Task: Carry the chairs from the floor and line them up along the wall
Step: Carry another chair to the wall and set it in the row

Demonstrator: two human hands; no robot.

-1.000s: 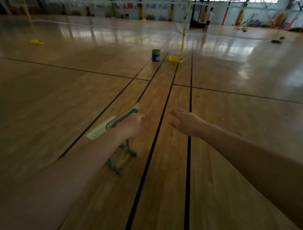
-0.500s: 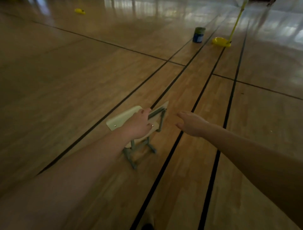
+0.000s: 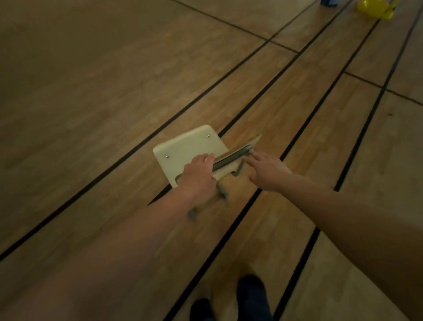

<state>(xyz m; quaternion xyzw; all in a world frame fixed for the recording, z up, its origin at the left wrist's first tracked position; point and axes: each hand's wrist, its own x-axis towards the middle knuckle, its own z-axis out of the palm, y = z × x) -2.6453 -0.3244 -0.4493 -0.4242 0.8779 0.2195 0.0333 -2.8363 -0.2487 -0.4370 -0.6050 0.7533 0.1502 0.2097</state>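
A small chair (image 3: 187, 149) with a cream seat, cream backrest and grey metal frame is in the middle of the wooden gym floor. My left hand (image 3: 199, 174) grips the chair at the near edge of the seat, fingers curled over it, and covers part of the frame. My right hand (image 3: 266, 170) is beside it on the right, fingers stretched out, fingertips at the grey bar of the backrest. The chair's legs show blurred below my left wrist. No wall is in view.
Black court lines (image 3: 297, 128) run diagonally across the floor. A yellow net-post base (image 3: 375, 9) and a dark blue can (image 3: 328, 2) sit at the top right edge. My dark shoes (image 3: 249, 295) are at the bottom.
The view has tilted down and closer to the chair. The chair has turned so its seat faces up more. My right hand has reached in to the backrest bar.
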